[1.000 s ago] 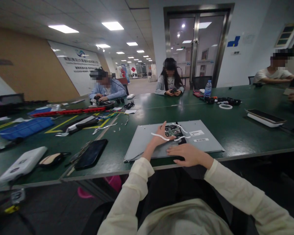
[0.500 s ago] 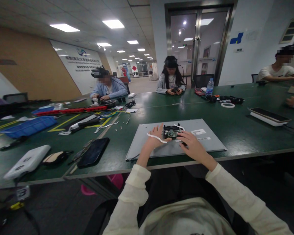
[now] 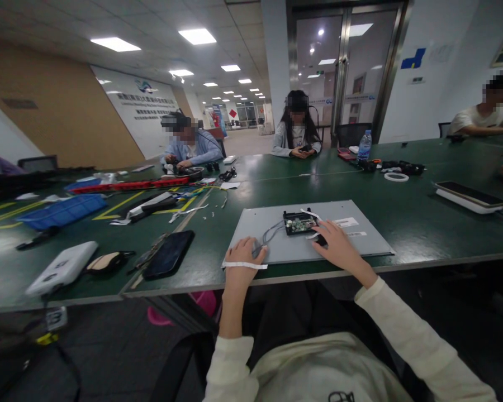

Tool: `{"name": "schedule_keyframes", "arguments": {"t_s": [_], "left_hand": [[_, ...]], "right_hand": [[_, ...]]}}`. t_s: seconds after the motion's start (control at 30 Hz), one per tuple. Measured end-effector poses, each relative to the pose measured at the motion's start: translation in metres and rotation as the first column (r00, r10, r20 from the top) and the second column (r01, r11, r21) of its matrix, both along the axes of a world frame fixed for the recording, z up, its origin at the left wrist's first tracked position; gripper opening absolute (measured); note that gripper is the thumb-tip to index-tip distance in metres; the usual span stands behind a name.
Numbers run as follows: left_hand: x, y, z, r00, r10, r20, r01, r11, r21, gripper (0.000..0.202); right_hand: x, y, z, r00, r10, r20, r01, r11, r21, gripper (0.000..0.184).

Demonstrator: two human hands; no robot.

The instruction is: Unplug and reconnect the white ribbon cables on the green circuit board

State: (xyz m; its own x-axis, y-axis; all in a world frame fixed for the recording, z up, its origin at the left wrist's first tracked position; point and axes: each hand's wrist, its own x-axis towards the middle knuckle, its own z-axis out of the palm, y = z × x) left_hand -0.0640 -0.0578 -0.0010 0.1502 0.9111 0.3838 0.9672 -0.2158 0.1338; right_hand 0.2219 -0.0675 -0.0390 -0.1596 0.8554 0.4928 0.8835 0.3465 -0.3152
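A grey metal panel lies flat on the green table in front of me. A small black-framed circuit board sits on its middle. Thin grey wires run from the board toward my left hand. That hand rests at the panel's near left corner with its fingers bent over the wire ends. A white strip lies across its wrist. My right hand lies flat on the panel just right of the board, fingertips on a white ribbon.
A black phone, a white device and a blue tray lie to the left. A water bottle, a white tape ring and a tablet are to the right. Three people sit across the table.
My left hand has drawn back from the board to the panel's near left corner, taking the white strip along; grey wires now show. My right hand stays beside the board.
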Motion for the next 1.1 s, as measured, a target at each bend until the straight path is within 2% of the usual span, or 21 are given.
{"name": "schedule_keyframes", "arguments": {"t_s": [0.1,0.27,0.37,0.47,0.63,0.97,1.1], "left_hand": [[-0.001,0.002,0.005,1.000,-0.026,0.009,0.026,1.000,-0.001,0.035],[-0.029,0.008,0.005,0.975,-0.212,0.067,0.217,0.972,-0.086,0.031],[-0.055,0.010,-0.003,0.969,-0.195,0.151,0.208,0.975,-0.075,0.035],[-0.071,0.009,-0.012,0.957,-0.186,0.221,0.201,0.978,-0.050,0.041],[-0.070,0.003,-0.014,0.942,-0.178,0.285,0.195,0.980,-0.034,0.045],[-0.065,0.004,-0.014,0.925,-0.047,0.378,0.056,0.998,-0.013,0.034],[-0.065,0.003,-0.016,0.918,-0.059,0.393,0.066,0.998,-0.003,0.036]], "right_hand": [[0.001,0.000,0.001,1.000,0.013,0.001,-0.013,1.000,-0.009,0.045],[0.003,-0.001,0.004,0.999,0.036,0.005,-0.036,0.999,-0.004,0.045],[0.003,-0.001,0.005,0.999,0.037,-0.010,-0.037,0.999,-0.002,0.045],[0.003,-0.001,0.005,0.999,0.031,-0.027,-0.031,1.000,-0.004,0.044],[0.003,0.000,0.004,0.999,0.017,-0.037,-0.017,1.000,-0.006,0.045],[0.005,0.001,0.001,0.998,0.028,-0.065,-0.027,0.999,0.021,0.044],[0.005,0.001,0.001,0.996,-0.003,-0.088,0.006,1.000,0.025,0.044]]}}
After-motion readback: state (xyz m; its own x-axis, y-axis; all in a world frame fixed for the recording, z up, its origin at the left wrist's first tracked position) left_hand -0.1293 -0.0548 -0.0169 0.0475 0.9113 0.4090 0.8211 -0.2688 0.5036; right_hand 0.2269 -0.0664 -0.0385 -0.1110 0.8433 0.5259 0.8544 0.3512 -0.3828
